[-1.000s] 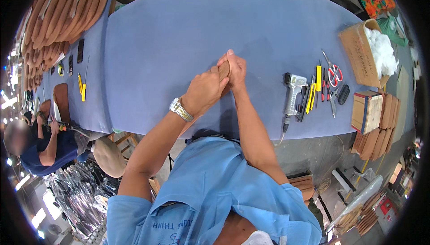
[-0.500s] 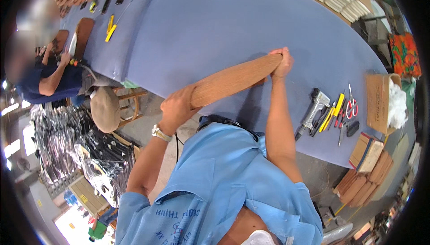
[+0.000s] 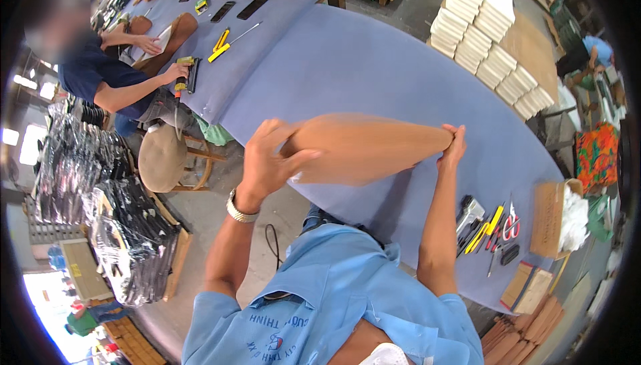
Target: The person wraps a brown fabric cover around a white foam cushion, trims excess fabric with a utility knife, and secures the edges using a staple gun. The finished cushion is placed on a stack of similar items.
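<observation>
A long brown curved panel (image 3: 367, 148), smeared by motion, is held up in front of me over the near edge of the blue table. My right hand (image 3: 453, 146) is closed on its narrow right end. At the wider left end is my left hand (image 3: 267, 164), thumb and fingers spread apart. The thumb lies across the panel's near face; blur hides how firmly the hand touches it. A watch with a metal band (image 3: 239, 209) circles my left wrist.
On the blue table (image 3: 374, 58) at right lie a staple gun (image 3: 471, 211), yellow-handled tools (image 3: 484, 231) and red-handled scissors (image 3: 511, 225). A cardboard box (image 3: 549, 218) stands beyond. At left a co-worker (image 3: 110, 74) handles another staple gun (image 3: 187, 74) beside a stool (image 3: 162, 158).
The panel has turned to show more of its broad face and shifted right with my right hand. My left hand's fingers have spread. The view has swung; the co-worker's hand is on a staple gun.
</observation>
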`<state>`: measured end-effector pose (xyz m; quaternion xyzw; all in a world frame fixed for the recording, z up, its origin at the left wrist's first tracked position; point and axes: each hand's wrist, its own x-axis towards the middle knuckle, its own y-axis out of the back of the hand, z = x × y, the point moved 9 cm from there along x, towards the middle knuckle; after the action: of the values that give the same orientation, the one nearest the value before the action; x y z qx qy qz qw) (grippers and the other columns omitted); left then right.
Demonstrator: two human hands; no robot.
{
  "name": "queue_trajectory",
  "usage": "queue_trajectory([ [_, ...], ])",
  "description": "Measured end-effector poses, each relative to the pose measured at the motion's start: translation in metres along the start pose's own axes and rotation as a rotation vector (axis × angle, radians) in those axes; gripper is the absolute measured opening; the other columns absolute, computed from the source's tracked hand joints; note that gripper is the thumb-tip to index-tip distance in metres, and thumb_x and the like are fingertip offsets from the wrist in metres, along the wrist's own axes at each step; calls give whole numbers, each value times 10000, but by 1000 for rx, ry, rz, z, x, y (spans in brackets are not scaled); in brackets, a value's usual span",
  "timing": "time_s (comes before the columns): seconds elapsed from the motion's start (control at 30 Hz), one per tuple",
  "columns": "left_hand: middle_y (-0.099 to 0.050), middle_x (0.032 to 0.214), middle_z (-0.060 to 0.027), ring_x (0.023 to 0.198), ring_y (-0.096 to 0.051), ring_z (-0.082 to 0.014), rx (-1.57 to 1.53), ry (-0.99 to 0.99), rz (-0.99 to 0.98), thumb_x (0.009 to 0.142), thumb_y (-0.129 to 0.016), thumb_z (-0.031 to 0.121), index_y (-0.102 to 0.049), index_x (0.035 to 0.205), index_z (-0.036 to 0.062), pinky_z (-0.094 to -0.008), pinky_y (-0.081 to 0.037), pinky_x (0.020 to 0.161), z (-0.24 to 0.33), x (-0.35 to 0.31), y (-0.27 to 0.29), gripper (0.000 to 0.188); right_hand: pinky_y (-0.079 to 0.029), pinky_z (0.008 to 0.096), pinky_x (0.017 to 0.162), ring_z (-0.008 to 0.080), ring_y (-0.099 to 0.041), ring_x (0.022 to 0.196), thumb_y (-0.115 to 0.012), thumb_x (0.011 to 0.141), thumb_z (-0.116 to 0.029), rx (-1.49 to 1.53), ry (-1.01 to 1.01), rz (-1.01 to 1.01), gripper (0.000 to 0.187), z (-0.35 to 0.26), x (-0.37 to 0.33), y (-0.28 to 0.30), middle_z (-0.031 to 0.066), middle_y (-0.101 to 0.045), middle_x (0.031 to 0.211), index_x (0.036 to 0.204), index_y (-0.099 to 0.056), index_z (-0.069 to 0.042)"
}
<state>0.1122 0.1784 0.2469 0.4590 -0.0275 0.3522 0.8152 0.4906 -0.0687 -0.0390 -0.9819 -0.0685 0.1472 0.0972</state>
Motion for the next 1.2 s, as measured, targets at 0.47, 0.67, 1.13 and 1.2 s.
queue_trajectory([
  [0.47,-458,1580,-167,1470,-428,-251,-1341,47,-750,1083,-458,540,-395,1565,-13,-389,-368,1200,143,112,-163,736,-465,311,770,165,-588,797,-442,1074,-355,-299,846,-164,472,-286,-63,-71,66,-667,846,899,-704,-4],
  [0.67,-500,1531,-206,1413,-497,-272,-1078,-54,-520,1039,-585,493,-350,1571,-47,-386,-397,1163,170,119,-197,794,-467,305,735,156,-584,758,-442,1060,-362,-216,753,-193,462,-285,-26,-66,68,-658,813,893,-701,-18],
  [1.13,-659,1309,-267,1186,-652,-449,-596,-199,-401,992,-657,420,-397,1560,39,-459,-535,977,88,40,-268,731,-472,293,742,157,-592,763,-430,1051,-322,-157,735,-200,435,-281,-1,-70,67,-654,815,895,-690,-10],
  [1.2,-710,1220,-228,1099,-694,-423,-548,-67,-377,1035,-592,380,-545,1438,42,-438,-567,908,66,31,-269,528,-473,295,735,159,-593,753,-443,1046,-323,-170,742,-205,433,-277,-2,-75,72,-655,812,886,-690,-6],
])
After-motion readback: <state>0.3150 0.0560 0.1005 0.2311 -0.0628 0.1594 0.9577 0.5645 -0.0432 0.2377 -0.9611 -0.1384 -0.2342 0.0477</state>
